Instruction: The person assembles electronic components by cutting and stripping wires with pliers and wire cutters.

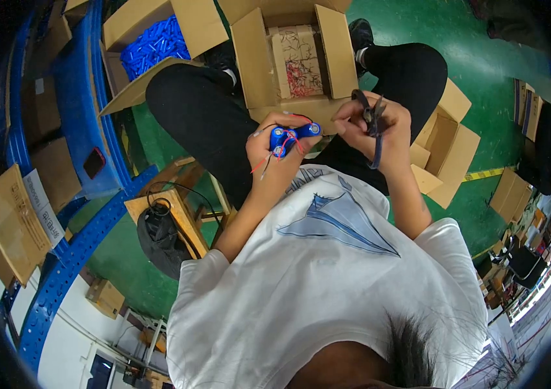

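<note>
My left hand [274,152] is closed around several blue cylindrical battery cells [279,138], their round ends turned up. Thin red and black wires [292,135] run from the cells, and some loose ends hang over the fingers. To the right, my right hand [382,126] grips small cutting pliers [370,118] with dark handles. The pliers are held apart from the cells. Below both hands, between my legs, stands an open cardboard box [254,61] with red and black wire pieces [303,74] on cardboard inside it.
A carton [120,32] at the far left holds a heap of blue cells [155,47]. Another open carton [447,152] stands on the green floor to the right. A blue rack [87,110] with a phone [94,162] and a wooden stool [181,220] with a black bag [157,236] are at left.
</note>
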### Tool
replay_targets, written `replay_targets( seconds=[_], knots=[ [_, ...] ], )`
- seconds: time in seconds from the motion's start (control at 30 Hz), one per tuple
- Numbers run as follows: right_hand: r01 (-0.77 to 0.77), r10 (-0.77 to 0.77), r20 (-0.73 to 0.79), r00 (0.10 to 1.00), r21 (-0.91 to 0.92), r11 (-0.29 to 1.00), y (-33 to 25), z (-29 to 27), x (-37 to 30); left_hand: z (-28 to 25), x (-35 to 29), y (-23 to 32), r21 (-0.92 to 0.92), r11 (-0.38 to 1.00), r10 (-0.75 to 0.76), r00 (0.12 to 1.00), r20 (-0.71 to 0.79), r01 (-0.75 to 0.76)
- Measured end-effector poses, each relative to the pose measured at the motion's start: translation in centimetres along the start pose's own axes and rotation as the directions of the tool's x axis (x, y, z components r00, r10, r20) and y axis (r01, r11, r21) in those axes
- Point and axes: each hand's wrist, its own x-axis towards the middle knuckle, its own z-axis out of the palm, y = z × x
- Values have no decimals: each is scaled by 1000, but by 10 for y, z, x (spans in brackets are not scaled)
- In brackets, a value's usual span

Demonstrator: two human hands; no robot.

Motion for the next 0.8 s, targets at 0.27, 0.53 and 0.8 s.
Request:
replay_targets(
  seconds=[0.27,0.53,0.8],
  knots=[
    [512,-525,96,846,-418,750,0,9,8,6,1,-6,21,1000,7,995,-96,-5],
    [557,-590,109,800,-502,662,-1,13,9,12,4,-6,-69,997,-55,990,-131,46],
    [368,-361,97,927,-69,927,-1,6,11,-6,0,-8,-639,636,-338,901,272,432]
  ],
)
